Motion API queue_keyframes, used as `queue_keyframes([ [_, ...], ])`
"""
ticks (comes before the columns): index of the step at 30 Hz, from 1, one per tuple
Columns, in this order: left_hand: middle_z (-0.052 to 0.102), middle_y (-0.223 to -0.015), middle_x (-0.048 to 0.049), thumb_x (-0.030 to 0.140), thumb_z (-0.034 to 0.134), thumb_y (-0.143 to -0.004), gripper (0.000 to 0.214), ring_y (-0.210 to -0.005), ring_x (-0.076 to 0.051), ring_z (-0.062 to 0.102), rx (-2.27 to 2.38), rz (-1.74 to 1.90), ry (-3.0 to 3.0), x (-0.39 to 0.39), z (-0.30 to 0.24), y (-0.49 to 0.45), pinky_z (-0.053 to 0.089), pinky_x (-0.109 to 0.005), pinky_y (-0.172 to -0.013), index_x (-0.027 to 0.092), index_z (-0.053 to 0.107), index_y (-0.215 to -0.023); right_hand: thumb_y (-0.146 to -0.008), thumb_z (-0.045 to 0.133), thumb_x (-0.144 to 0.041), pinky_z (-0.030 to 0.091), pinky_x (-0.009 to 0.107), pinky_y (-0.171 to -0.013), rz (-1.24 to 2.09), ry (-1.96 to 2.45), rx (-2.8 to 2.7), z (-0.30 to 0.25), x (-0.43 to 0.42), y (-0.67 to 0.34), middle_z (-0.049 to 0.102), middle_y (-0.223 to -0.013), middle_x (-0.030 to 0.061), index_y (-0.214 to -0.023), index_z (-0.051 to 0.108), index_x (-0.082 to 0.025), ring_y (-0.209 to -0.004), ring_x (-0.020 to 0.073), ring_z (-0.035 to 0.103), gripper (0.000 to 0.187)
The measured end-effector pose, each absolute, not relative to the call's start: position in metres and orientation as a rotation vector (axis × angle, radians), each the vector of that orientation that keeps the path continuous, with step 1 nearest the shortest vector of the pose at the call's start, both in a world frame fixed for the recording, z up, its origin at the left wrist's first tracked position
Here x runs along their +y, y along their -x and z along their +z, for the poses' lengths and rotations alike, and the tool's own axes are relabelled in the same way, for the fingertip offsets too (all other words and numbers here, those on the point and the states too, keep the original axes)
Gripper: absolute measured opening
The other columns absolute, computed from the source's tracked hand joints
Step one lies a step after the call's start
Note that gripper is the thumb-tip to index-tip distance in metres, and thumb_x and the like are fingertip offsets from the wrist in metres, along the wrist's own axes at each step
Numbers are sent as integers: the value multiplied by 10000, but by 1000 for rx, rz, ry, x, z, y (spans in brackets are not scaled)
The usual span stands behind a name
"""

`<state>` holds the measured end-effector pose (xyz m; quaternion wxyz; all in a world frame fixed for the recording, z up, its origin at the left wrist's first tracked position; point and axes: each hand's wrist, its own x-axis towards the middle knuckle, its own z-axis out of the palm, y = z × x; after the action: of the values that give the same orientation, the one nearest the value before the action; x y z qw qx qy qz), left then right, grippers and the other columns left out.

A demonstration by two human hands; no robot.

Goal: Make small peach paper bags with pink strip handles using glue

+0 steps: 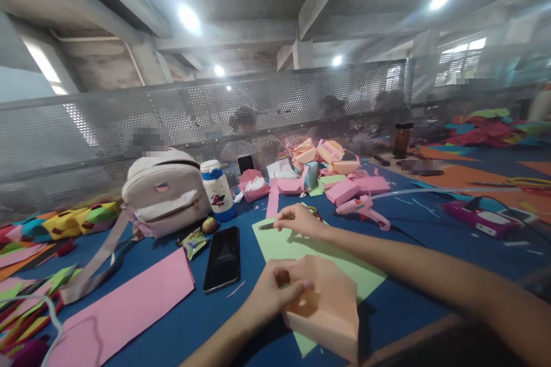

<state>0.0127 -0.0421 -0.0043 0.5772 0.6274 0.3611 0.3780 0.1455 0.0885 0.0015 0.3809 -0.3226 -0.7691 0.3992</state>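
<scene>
My left hand (275, 285) grips the edge of a peach-coloured folded paper box (329, 304), its thumb inside and its fingers behind the wall. The box is tilted above a light green sheet (365, 271). Farther forward, my right hand (301, 221) is closed over a pair of scissors (266, 226). The blades point left from under the fingers, and part of the yellowish handles shows behind the hand. Right of that hand lies a pink glue gun (364, 211) with a dark cord.
On the blue table are a black phone (222, 259), pink paper (129, 312), a pale backpack (166, 192), a bottle (217, 192) and a purple power strip (480, 219). Peach and pink paper boxes (325, 152) are piled before a perforated metal screen (275, 103); blurred people appear behind it.
</scene>
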Motion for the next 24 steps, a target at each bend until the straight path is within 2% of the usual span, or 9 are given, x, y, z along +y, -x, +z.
queue_keyframes([
  [3,549,-588,-3,588,816,-638,520,-564,-96,468,843,887,-1456,-41,-4,-12,357,-201,-573,94,653,-625,-856,688,-267,524,312,-764,971,902,-1999,2,107,-130,716,-783,39,-775,711,-127,-795,196,668,163],
  [5,555,-590,-4,574,833,-623,511,-571,-100,481,836,896,-1450,-40,-5,-12,362,-200,-578,94,659,-628,-932,635,-306,549,381,-830,946,963,-2017,2,120,-120,692,-1041,70,-1045,678,-124,-925,219,665,219],
  [6,557,-590,-5,568,838,-619,507,-572,-100,483,831,901,-1450,-39,-5,-12,362,-199,-577,94,659,-623,-960,608,-334,560,422,-852,937,991,-2028,1,126,-116,633,-1191,82,-1200,606,-151,-1007,229,647,302],
  [7,560,-590,-6,567,838,-622,506,-571,-100,485,827,902,-1453,-39,-6,-11,364,-199,-577,94,659,-619,-963,605,-333,557,436,-867,926,1016,-2029,0,133,-111,613,-1234,90,-1237,586,-159,-1037,238,638,326],
  [14,596,-604,-20,576,809,-666,494,-573,-112,507,815,919,-1446,-37,-10,-11,388,-214,-587,97,687,-649,-963,604,-332,556,438,-871,964,1077,-2084,-9,162,-91,607,-1246,92,-1246,581,-163,-1045,238,635,330],
  [24,638,-621,-26,562,841,-626,472,-586,-123,546,808,922,-1413,-38,-7,-13,418,-217,-609,109,719,-676,-964,603,-327,556,435,-870,1035,999,-2042,-5,163,-103,604,-1253,95,-1247,582,-168,-1044,233,635,325],
])
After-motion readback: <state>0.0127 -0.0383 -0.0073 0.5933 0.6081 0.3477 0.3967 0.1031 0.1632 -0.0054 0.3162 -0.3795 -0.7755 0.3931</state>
